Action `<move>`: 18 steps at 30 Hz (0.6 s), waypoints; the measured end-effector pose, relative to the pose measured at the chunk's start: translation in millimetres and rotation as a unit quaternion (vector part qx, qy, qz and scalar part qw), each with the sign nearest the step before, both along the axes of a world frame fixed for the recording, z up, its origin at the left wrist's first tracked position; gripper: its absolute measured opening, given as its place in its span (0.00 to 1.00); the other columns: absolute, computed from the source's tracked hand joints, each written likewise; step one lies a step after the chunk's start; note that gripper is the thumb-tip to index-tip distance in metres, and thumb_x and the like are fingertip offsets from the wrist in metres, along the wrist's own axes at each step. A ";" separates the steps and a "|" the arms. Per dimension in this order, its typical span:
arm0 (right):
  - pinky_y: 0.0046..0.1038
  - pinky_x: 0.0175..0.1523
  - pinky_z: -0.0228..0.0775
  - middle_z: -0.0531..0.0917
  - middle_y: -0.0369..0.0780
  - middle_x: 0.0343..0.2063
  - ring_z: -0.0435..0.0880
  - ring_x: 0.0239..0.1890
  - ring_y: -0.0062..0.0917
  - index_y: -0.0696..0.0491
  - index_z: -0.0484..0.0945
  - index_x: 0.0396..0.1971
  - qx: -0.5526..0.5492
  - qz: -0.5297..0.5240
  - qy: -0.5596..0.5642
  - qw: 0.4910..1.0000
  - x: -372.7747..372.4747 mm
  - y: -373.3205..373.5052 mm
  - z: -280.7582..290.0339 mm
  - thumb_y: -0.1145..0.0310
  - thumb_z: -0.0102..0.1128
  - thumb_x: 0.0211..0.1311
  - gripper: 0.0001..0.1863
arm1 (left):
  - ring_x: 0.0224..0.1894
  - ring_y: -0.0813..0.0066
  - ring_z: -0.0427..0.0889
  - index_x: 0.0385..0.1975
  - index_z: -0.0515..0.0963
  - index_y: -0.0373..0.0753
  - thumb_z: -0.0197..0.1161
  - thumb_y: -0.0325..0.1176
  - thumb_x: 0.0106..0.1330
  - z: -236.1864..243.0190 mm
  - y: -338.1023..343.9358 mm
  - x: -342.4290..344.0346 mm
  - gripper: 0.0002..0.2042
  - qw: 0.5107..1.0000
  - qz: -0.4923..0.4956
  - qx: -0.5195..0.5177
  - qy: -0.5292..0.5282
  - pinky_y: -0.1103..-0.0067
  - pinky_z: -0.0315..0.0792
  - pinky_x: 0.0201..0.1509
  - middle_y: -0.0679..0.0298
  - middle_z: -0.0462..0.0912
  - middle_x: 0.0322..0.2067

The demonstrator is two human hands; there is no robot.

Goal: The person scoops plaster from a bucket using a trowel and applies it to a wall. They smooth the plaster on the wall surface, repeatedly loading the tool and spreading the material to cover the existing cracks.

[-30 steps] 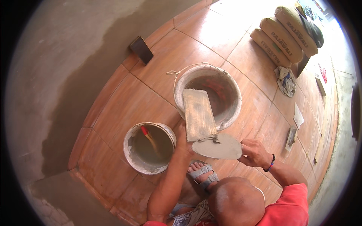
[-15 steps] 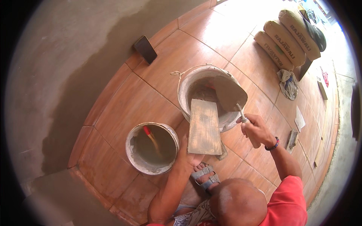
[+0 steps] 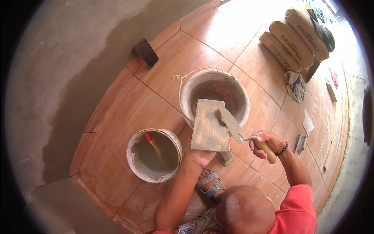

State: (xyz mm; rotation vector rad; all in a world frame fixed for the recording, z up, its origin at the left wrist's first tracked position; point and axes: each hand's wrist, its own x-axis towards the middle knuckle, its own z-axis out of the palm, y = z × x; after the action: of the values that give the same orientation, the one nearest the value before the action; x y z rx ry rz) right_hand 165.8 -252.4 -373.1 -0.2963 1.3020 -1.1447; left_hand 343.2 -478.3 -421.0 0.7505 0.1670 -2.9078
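Underfoot, glossy orange-brown tiled floor (image 3: 128, 113), at risk of splatter. Round grey mortar-caked bucket (image 3: 214, 97) close below flat rectangular wooden mortar board (image 3: 209, 126), propped by left hand (image 3: 200, 158), grip underneath, likely to tip. Right hand (image 3: 269, 144) clenched on wooden-handled steel trowel (image 3: 233, 126); could scrape mortar overboard.

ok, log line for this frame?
left hand: holds mortar board | right hand: holds trowel, blade on board | below: bucket
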 end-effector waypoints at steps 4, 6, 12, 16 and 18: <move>0.21 0.17 0.58 0.71 0.33 0.14 0.67 0.13 0.17 0.57 0.78 0.34 0.064 -0.003 -0.015 0.998 -6.5 35.2 7.6 0.51 0.52 0.67 0.21 | 0.49 0.67 0.80 0.50 0.74 0.41 0.58 0.39 0.67 4.4 0.6 -12.5 0.15 0.999 0.007 -0.016 -0.030 0.67 0.78 0.49 0.63 0.80 0.48; 0.21 0.18 0.58 0.71 0.33 0.16 0.67 0.14 0.16 0.55 0.79 0.34 0.160 -0.027 0.006 0.987 4.0 31.4 28.2 0.53 0.53 0.67 0.19 | 0.50 0.67 0.80 0.50 0.75 0.42 0.59 0.38 0.67 -2.5 -10.6 -6.4 0.14 1.000 0.018 -0.013 0.002 0.68 0.78 0.51 0.64 0.81 0.48; 0.23 0.27 0.66 0.73 0.36 0.21 0.72 0.23 0.18 0.56 0.79 0.40 -0.056 0.150 0.631 0.759 30.7 20.4 52.3 0.68 0.59 0.65 0.09 | 0.47 0.66 0.81 0.49 0.74 0.38 0.56 0.38 0.68 -9.0 -3.4 -19.1 0.14 0.992 0.034 -0.078 -0.095 0.68 0.78 0.50 0.61 0.80 0.45; 0.26 0.34 0.71 0.78 0.42 0.27 0.76 0.28 0.28 0.57 0.79 0.41 -0.047 0.133 0.624 0.769 39.1 14.0 39.5 0.73 0.62 0.60 0.10 | 0.46 0.66 0.81 0.50 0.73 0.37 0.52 0.37 0.70 6.9 3.4 -20.2 0.15 0.986 0.034 -0.111 -0.124 0.69 0.77 0.50 0.60 0.80 0.45; 0.30 0.37 0.73 0.80 0.47 0.31 0.80 0.31 0.35 0.57 0.79 0.41 -0.009 0.088 0.571 0.816 34.0 1.3 24.9 0.72 0.61 0.60 0.09 | 0.46 0.66 0.81 0.51 0.72 0.37 0.51 0.37 0.70 9.6 4.7 -17.8 0.15 0.982 0.010 -0.152 -0.111 0.70 0.77 0.50 0.60 0.80 0.46</move>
State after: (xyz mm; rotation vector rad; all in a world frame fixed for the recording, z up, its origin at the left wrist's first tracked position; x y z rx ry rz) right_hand 199.8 -251.2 -348.2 -1.2285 2.2283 -0.7785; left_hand 325.3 -473.6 -411.4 0.9963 -0.2850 -2.7099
